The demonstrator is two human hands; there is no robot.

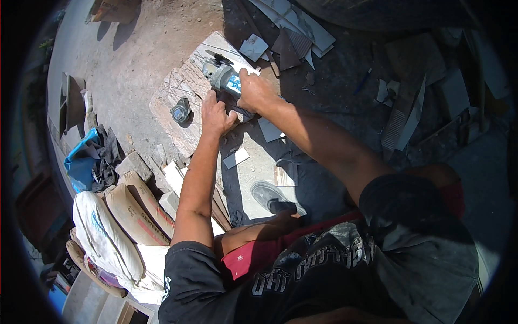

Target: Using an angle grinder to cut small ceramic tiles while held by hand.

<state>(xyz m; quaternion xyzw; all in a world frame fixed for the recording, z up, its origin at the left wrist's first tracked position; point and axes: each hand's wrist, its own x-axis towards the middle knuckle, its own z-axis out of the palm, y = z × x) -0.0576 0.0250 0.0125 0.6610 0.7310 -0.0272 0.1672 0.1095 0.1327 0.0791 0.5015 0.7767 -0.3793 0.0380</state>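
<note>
My right hand (258,93) is wrapped round the body of an angle grinder (222,79). The grinder's dark disc (218,57) points away from me, over a pale piece of tile (233,53) on a scored work board (167,127). Close to the grinder's near side, my left hand (218,114) rests at the board with its thumb spread from the fingers. I cannot make out whether its fingertips touch the grinder or the board. A tape measure (182,110) lies on the board, left of my left hand.
Broken tiles (294,24) lie beyond the board, with more offcuts (410,116) to the right. Filled sacks (132,208) and a blue bag (81,167) stand at the left. My shoe (270,197) is on the ground near a small tile piece (236,157).
</note>
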